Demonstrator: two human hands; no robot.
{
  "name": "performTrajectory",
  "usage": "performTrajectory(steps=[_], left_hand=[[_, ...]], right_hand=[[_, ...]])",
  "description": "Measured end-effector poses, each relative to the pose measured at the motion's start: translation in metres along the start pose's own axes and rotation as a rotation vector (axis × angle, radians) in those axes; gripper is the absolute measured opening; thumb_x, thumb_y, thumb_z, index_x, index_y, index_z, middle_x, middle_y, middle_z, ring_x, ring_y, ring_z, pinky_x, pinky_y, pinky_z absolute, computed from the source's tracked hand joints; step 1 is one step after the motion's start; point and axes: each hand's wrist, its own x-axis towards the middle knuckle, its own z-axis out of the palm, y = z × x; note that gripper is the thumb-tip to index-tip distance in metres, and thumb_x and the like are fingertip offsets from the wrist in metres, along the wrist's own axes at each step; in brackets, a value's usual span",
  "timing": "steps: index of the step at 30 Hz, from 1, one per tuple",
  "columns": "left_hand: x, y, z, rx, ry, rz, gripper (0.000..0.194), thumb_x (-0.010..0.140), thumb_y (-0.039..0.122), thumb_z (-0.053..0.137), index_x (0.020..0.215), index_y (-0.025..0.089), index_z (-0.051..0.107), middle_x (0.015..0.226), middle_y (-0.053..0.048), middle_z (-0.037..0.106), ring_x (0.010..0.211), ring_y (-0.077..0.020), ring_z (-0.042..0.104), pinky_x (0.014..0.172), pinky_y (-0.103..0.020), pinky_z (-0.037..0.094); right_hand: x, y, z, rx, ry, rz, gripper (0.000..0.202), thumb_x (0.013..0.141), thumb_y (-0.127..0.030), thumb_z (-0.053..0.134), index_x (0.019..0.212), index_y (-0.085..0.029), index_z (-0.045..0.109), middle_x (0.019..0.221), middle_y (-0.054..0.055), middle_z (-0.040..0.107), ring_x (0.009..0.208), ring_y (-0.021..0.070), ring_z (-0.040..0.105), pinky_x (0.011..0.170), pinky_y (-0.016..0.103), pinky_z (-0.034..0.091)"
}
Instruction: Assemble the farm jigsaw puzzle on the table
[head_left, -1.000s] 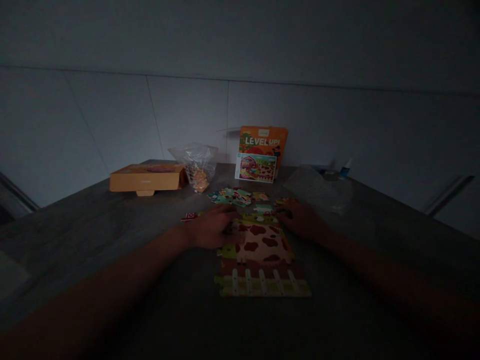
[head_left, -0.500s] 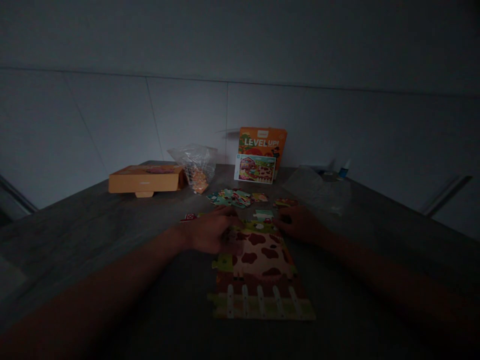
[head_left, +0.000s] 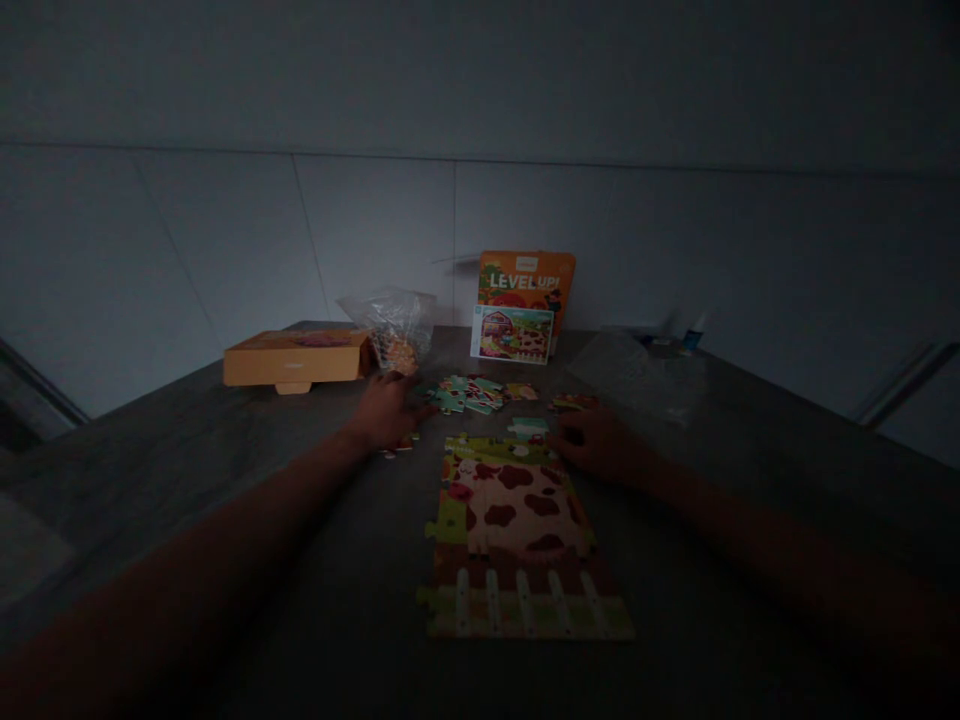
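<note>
A partly assembled jigsaw puzzle (head_left: 517,540) showing a spotted cow above a white fence lies flat before me. My left hand (head_left: 386,412) is beyond its upper left corner, fingers apart, over a few loose puzzle pieces (head_left: 401,443) and beside the pile of puzzle pieces (head_left: 469,393). Nothing shows in its grasp. At the puzzle's upper right corner rests my right hand (head_left: 596,442), fingers loosely bent, with a gap between thumb and forefinger. Close to its fingertips lies a pale green puzzle piece (head_left: 528,428); a brown and green piece (head_left: 574,402) is just behind the hand.
An orange box (head_left: 296,360) lies at the back left, next to a clear plastic bag (head_left: 394,325) with orange pieces inside. An upright "LEVEL UP!" box (head_left: 527,280) stands behind a picture card (head_left: 512,334). Another clear bag (head_left: 645,375) lies at the back right of the grey table (head_left: 300,560).
My left hand has moved off the puzzle's upper left part, away and to the left, uncovering the cow's head. My right hand has stayed almost in place.
</note>
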Motion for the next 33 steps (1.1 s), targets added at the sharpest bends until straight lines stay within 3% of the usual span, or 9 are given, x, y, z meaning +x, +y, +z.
performTrajectory(steps=[3,6,11,18,26,30,33], left_hand=[[0.001,0.0,0.007,0.011,-0.047,-0.008,0.055,0.09,0.053,0.054,0.135,0.022,0.055,0.128,-0.014,0.06,0.121,-0.0302,0.054,0.105,-0.043,0.04],[0.0,0.006,0.011,0.012,-0.084,0.005,0.048,0.089,0.056,0.053,0.127,0.028,0.062,0.128,-0.011,0.06,0.119,-0.0329,0.055,0.098,-0.046,0.044],[0.003,0.009,0.009,-0.007,-0.09,-0.002,0.038,0.09,0.048,0.054,0.116,0.025,0.068,0.122,-0.011,0.063,0.116,-0.0327,0.057,0.094,-0.046,0.047],[0.006,0.006,0.006,-0.011,-0.093,-0.003,0.022,0.089,0.036,0.059,0.101,0.022,0.07,0.11,-0.008,0.068,0.103,-0.0251,0.063,0.087,-0.035,0.05],[0.0,0.011,-0.008,0.027,-0.122,0.06,0.021,0.084,0.038,0.066,0.093,0.019,0.071,0.108,-0.011,0.067,0.104,-0.0293,0.062,0.084,-0.039,0.048],[-0.005,0.018,-0.016,0.04,0.029,0.259,0.017,0.083,0.032,0.069,0.093,0.018,0.069,0.109,-0.009,0.067,0.108,-0.03,0.059,0.088,-0.042,0.044],[-0.011,0.026,-0.018,-0.043,0.176,0.423,0.017,0.083,0.034,0.07,0.092,0.019,0.069,0.111,-0.008,0.067,0.107,-0.0289,0.059,0.09,-0.043,0.042]], right_hand=[[0.0,0.001,0.002,-0.003,0.003,0.009,0.031,0.087,-0.031,0.055,0.059,-0.018,0.051,0.059,0.001,0.055,0.054,0.0121,0.047,0.055,0.026,0.028],[0.001,0.002,0.003,-0.018,0.001,0.011,0.03,0.086,-0.03,0.056,0.06,-0.017,0.052,0.061,0.001,0.056,0.055,0.0124,0.048,0.056,0.026,0.028],[0.001,0.002,0.003,-0.015,0.007,0.019,0.029,0.087,-0.03,0.056,0.061,-0.018,0.051,0.061,0.002,0.057,0.057,0.0133,0.05,0.056,0.027,0.029],[0.001,0.001,0.003,-0.01,0.004,0.018,0.029,0.087,-0.031,0.056,0.062,-0.018,0.051,0.06,0.001,0.056,0.057,0.0136,0.05,0.057,0.027,0.03],[-0.001,-0.002,0.0,-0.038,0.0,0.049,0.025,0.087,-0.028,0.058,0.065,-0.017,0.056,0.063,0.002,0.059,0.057,0.0138,0.051,0.056,0.026,0.03],[-0.001,-0.004,0.001,-0.069,0.032,0.036,0.022,0.087,-0.028,0.058,0.069,-0.016,0.062,0.068,0.005,0.064,0.061,0.0157,0.056,0.058,0.027,0.034],[-0.003,-0.012,0.001,-0.021,0.137,0.001,0.02,0.085,-0.03,0.063,0.097,-0.015,0.069,0.074,0.005,0.067,0.067,0.0185,0.061,0.063,0.029,0.043]])
